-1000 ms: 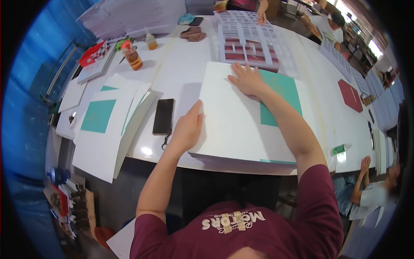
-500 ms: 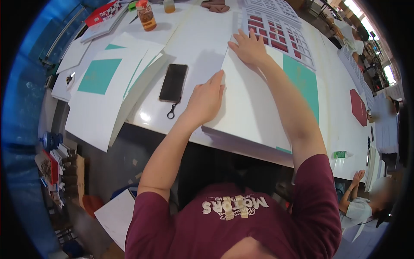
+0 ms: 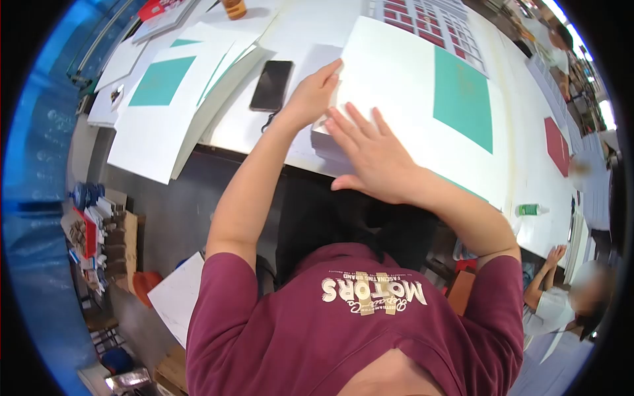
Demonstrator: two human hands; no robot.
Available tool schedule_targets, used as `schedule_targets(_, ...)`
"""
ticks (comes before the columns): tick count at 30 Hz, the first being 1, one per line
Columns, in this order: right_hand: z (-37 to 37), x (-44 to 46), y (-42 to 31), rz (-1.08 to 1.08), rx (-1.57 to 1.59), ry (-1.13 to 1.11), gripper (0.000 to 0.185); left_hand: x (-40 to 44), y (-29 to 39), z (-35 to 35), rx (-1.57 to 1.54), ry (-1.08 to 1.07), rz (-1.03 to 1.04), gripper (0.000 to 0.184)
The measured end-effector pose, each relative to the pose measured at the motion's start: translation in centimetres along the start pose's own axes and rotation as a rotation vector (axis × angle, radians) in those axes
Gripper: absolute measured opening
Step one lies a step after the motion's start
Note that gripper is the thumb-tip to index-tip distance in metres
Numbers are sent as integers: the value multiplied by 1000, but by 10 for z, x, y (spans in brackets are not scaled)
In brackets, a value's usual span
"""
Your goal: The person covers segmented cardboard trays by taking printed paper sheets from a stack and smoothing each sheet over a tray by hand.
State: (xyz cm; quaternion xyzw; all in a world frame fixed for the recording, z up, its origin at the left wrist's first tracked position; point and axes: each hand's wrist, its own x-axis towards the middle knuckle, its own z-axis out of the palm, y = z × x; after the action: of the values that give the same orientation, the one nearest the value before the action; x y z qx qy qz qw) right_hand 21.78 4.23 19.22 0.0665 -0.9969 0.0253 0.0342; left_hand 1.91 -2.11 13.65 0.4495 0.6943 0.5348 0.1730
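A stack of white sheets with a green panel on its right side lies at the table's near edge. My left hand is at the stack's left edge, its fingers closed on the margin of the top white sheet. Over the near left corner, my right hand is open, palm down and fingers spread, with the fingertips close to the left hand. Whether its palm presses on the paper is hard to tell. Part of the near edge is hidden by the right hand and forearm.
Left of my hands lie a black phone and a fanned pile of similar sheets overhanging the table edge. White lattice panels are beyond. A green-labelled bottle and a red booklet lie right. Another person sits at lower right.
My right hand has moved from the stack's far left corner to its near left corner. My left hand's fingers have curled at the left edge. The view has tilted downward.
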Motion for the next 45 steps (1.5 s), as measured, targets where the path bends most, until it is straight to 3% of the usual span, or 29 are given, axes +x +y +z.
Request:
schedule_targets(1, 5, -4, -6, 19, 12, 61, 93, 1, 1, -1, 18, -3, 28, 46)
schedule_targets(3, 21, -8, -11, 58, 3, 195, 93, 3, 11, -2, 167, -82, -134, 50)
schedule_targets(5, 18, -25, -16, 79, 65, 250, 90, 3, 19, -1, 295, -75, -96, 58)
schedule_targets(7, 14, -48, -19, 180, 165, 323, 90, 5, 13, -1, 338, -55, 30, 63)
schedule_targets(9, 8, -80, -16, 328, 122, 350, 89, 3, 24, -3, 317, -119, -142, 68)
schedule_targets(11, 4, -117, -8, 474, 69, 366, 87, 2, 24, -1, 357, -86, -129, 69)
schedule_targets(12, 3, -137, -3, 554, 32, 367, 86, 5, 8, 0, 279, -70, -96, 71)
schedule_targets(17, -4, -225, 18, 928, -178, 367, 80, 4, 10, 3, -23, -121, -341, 74)
schedule_targets(19, -5, -246, 25, 1066, -223, 335, 77, 7, 0, -1, -33, -206, -290, 75)
schedule_targets(21, -7, -264, 39, 1072, -122, 422, 64, 6, -16, 0, -78, -154, -332, 76)
schedule_targets(24, -23, -274, 59, 1071, -121, 535, 54, -2, 17, -1, -498, -74, -538, 77)
schedule_targets(27, -41, -274, 84, 1051, -114, 592, 53, 8, -63, -3, -482, 6, -542, 76)
schedule_targets(29, -57, -265, 101, 990, -91, 583, 49, 23, -164, -5, -462, -50, -344, 59)
schedule_targets(31, -73, -250, 121, 934, -46, 548, 47, 18, -187, 4, -378, 15, -182, 44)
schedule_targets(32, -79, -242, 137, 890, -77, 545, 47, 8, -179, 10, -321, 79, -72, 34)
schedule_targets(35, -99, -208, 194, 768, -34, 568, 46, -8, -202, 24, -222, 223, 99, 26)
schedule_targets(37, -105, -180, 238, 704, -18, 562, 45, -8, -146, 26, 359, 191, 289, 24)
schedule_targets(38, -105, -166, 261, 695, 1, 536, 46, -7, -125, 26, 651, 169, 387, 23)
schedule_targets(41, -89, -120, 324, 709, -15, 374, 51, -11, -147, 29, -23, 263, 113, 23)
schedule_targets(44, -74, -78, 375, 790, -104, 58, 62, -9, -124, 27, 367, 258, 190, 23)
schedule_targets(45, -66, -65, 391, 807, -81, -36, 66, -7, -120, 29, 318, 267, 149, 23)
